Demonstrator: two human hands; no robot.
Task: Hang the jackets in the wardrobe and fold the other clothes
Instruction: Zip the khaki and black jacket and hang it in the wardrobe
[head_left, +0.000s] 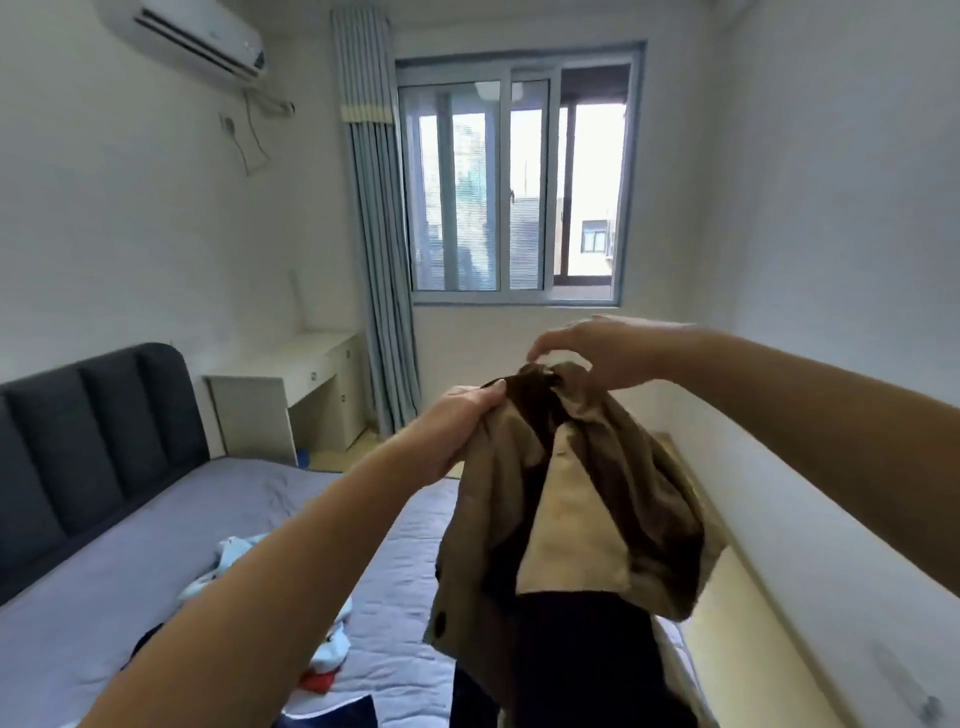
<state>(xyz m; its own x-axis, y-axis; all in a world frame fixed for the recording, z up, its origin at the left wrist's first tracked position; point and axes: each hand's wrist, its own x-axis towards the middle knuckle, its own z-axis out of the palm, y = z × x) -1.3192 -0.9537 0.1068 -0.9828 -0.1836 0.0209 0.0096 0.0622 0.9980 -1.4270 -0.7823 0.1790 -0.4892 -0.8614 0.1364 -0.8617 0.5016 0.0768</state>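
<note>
View: head
Left hand (462, 415): closed on the upper edge of the jacket, thumb laid flat on top beside the dark collar, fingers curled under the cloth.
Right hand (597, 353): palm down over the top of the jacket, fingertips (535, 356) bent downward and pinching the bunched collar.
Left arm: bare, stretched forward from the lower left and rising toward the middle of the view.
Right arm: bare, coming in from the right edge, wrist bent, hand a little higher than the left hand.
Jacket (587, 493): tan with dark brown lining, held up in the air above the bed's right side.
Jacket axis: long axis roughly upright, collar end up at the hands, hem hanging down.
Jacket lie: crumpled and folded on itself, a paler panel facing the camera, a dark button (440, 621) on the lower left edge.
Dark cloth (571, 670): below the jacket's hem at the bottom edge; kind cannot be told.
Bed (156, 545): grey-blue sheet, below and left of the jacket, dark padded headboard (78, 441) at the far left.
Other clothes (327, 644): loose heap of light blue, white and red on the bed, partly hidden behind the left forearm, left of the jacket.
Background: window (519, 182) straight ahead, grey curtain (374, 234) gathered at its left.
</note>
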